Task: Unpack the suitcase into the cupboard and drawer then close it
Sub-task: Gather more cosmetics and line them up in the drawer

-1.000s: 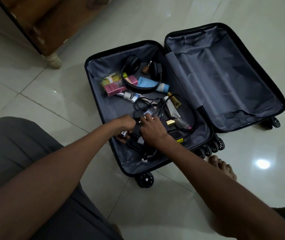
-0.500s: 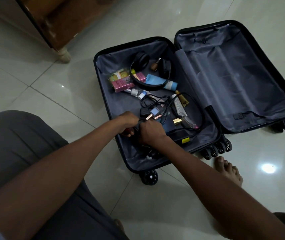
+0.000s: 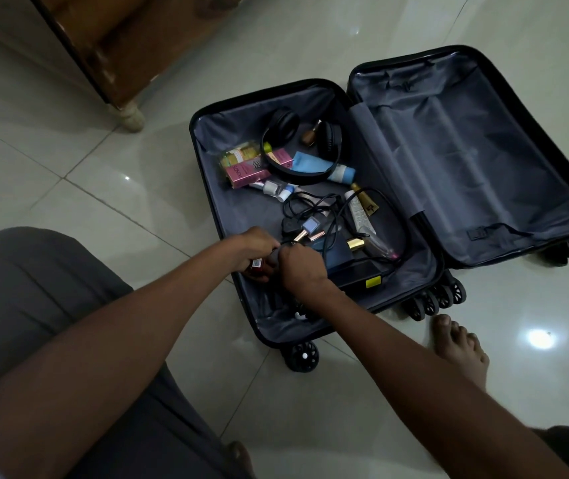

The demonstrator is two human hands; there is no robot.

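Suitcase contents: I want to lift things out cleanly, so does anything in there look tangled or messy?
Yes. In the suitcase, black cables loop loosely over and around a white tube and a blue-capped bottle. Lifting one may drag the others. The headphones also lie across a blue tube.

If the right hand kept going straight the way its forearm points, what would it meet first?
Probably the left hand, which the right hand already nearly touches; depth is unclear.
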